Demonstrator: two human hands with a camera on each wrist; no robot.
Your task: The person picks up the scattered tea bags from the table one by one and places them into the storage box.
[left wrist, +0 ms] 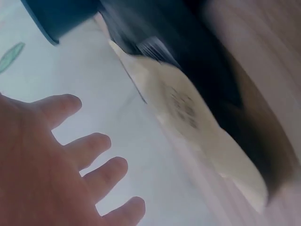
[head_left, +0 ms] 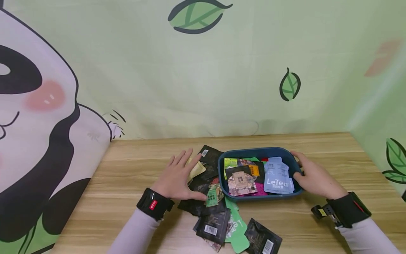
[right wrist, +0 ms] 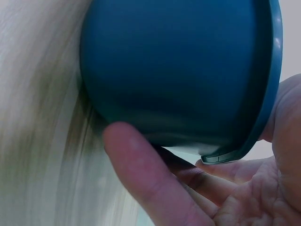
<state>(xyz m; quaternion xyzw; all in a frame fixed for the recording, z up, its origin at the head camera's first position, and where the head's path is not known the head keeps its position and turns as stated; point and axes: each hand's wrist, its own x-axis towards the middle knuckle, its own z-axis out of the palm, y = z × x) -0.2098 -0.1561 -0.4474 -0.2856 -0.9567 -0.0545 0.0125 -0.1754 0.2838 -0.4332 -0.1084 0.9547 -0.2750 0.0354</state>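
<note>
A dark blue plastic bin [head_left: 266,198] holds several sachets, among them a pale blue "LeTea" pouch [head_left: 277,178] and a pink-brown sachet [head_left: 240,180]. My right hand [head_left: 318,176] grips the bin's right end; the right wrist view shows fingers around the bin's outer wall [right wrist: 174,70] and near its rim. My left hand [head_left: 179,178] is spread, fingers straight, over the left side of a loose pile of sachets. Close to it lie a cream packet [left wrist: 183,113] and black sachets [head_left: 210,155]. Whether its thumb touches the sachet with the green label [head_left: 211,198] is unclear.
Below the bin, a green "LeTea" pouch [head_left: 237,229] and a black sachet with a barcode [head_left: 263,237] lie on the wooden table [head_left: 336,148]. Behind the table hangs a pale green backdrop [head_left: 203,88] with a panda and leaves.
</note>
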